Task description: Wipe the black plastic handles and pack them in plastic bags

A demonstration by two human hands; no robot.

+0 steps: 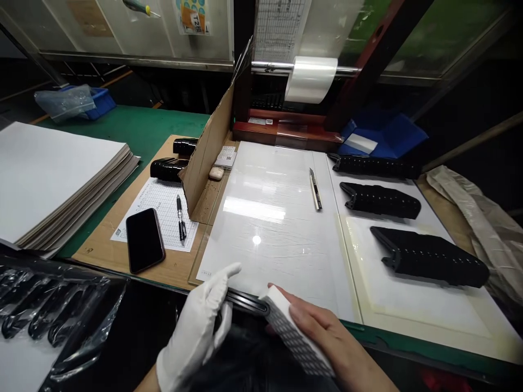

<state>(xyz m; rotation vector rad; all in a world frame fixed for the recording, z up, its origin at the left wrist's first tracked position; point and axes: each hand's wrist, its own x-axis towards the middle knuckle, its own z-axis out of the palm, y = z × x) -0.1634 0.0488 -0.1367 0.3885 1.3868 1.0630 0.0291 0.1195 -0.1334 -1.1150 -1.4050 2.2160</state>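
My left hand (195, 333) wears a white glove and grips the end of a long black plastic part (244, 299) at the table's near edge, thumb pointing up. My bare right hand (324, 332) presses a white sponge block (292, 331) against that same part. Both hands sit low in the view, just below the white glossy work sheet (269, 218).
Three black ribbed parts (429, 256) lie on the right of the sheet. A utility knife (315, 189) rests mid-sheet. A phone (144, 239), pen (180, 218) and form lie left, beside a cardboard divider (206, 149). Stacked white sheets (53, 179) and bagged black parts (49, 310) are far left.
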